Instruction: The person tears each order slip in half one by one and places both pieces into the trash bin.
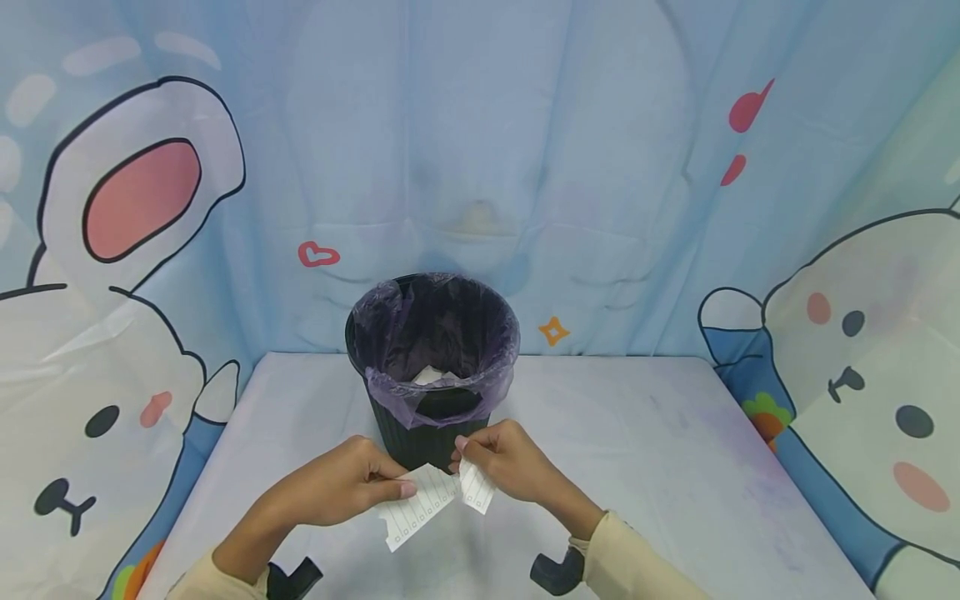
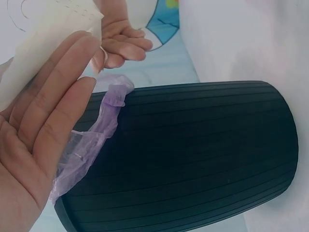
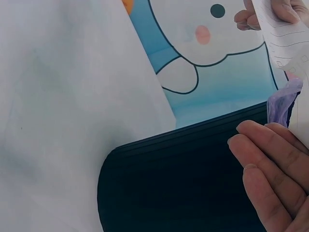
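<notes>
My left hand pinches a lined white paper sheet with small checkboxes along one edge and a ragged left corner. Between the thumb and fingers of my right hand is a narrower paper strip with the same print. The two pieces meet or overlap near the right fingertips; I cannot tell if they are still joined. Both hands are just in front of a black ribbed bin, close to its rim. A purple plastic liner folds over that rim, and white paper scraps lie inside.
The bin stands on a white-covered table near its back edge. Behind it hangs a light blue curtain printed with cartoon rabbits, continuing along both sides. Black wrist mounts sit at the sleeves.
</notes>
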Available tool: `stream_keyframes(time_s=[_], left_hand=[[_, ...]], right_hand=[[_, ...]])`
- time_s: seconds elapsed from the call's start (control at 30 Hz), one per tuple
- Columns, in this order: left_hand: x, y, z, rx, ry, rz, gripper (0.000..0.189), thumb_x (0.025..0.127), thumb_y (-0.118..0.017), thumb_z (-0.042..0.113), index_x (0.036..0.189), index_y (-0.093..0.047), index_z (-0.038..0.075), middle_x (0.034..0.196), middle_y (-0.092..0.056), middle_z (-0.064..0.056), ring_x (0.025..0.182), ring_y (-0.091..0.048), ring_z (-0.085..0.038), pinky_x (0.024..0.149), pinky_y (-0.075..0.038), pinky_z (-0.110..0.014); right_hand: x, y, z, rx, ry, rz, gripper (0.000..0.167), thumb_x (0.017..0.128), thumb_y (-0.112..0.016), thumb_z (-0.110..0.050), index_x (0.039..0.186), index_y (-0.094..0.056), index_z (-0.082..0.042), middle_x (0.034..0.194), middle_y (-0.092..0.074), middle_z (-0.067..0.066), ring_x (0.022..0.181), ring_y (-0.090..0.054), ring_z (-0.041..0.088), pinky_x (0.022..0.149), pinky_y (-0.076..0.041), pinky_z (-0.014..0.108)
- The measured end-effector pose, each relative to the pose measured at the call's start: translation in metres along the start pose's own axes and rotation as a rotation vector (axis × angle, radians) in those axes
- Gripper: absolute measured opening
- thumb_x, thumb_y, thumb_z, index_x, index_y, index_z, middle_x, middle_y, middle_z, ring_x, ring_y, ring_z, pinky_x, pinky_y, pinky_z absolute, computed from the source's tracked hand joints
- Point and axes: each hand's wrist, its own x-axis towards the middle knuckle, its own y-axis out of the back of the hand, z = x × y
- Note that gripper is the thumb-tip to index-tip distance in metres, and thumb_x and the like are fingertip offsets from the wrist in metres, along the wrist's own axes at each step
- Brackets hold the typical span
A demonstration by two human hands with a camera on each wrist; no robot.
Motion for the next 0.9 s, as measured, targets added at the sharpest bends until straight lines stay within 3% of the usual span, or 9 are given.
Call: stream_keyframes(time_s=[0.63, 0.9], left_hand=[[-0.0038, 0.0021, 0.0035, -0.025, -0.001, 0.002, 0.018, 0.097, -0.067, 0.018, 0.101, -0.08, 0.007, 0.073, -0.074, 0.005, 0.057, -0.057, 0.0, 0.049, -0.043, -0.017], [-0.0051, 0.0027, 0.0049, -0.024, 0.0, 0.008, 0.019, 0.097, -0.067, 0.017, 0.102, -0.08, 0.005, 0.075, -0.075, 0.002, 0.057, -0.058, -0.001, 0.049, -0.044, -0.017]], right_hand=[[-0.0027, 0.0028, -0.0022, -0.023, -0.001, 0.006, 0.032, 0.102, -0.055, -0.011, 0.091, -0.075, 0.011, 0.087, -0.076, 0.022, 0.071, -0.072, 0.01, 0.057, -0.056, 0.018], [-0.003, 0.0042, -0.0015, -0.057, -0.003, 0.009, 0.03, 0.102, -0.056, -0.012, 0.089, -0.077, 0.006, 0.086, -0.076, 0.018, 0.066, -0.068, 0.01, 0.053, -0.051, 0.016]])
